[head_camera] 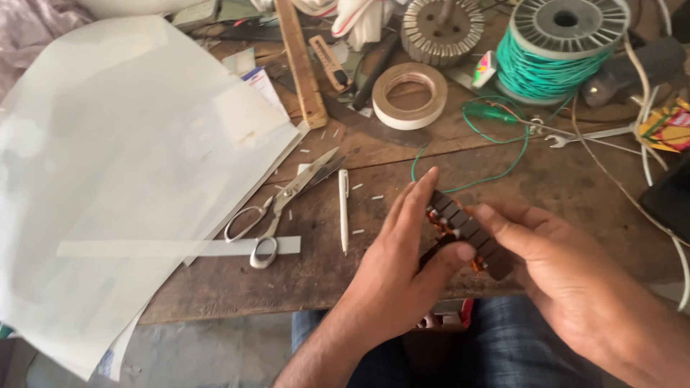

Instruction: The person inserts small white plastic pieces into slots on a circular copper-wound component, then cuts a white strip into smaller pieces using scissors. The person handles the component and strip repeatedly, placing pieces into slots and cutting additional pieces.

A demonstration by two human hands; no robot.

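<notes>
Both hands grip a dark slotted motor stator (468,233): left hand (402,266) from the left, right hand (557,262) from the right. Scissors (284,205) and white pen (343,208) lie nearby on the wooden surface (546,179).

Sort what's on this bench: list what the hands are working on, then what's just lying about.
In hand:
stator, held by left hand and right hand
green wire

Lying about:
scissors
tape roll
pen
paper sheets
wire spool

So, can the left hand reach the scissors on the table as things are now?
Probably yes, once freed. The left hand now holds the dark stator core with the right hand. The scissors lie open to its left; only a white pen lies between.
</notes>
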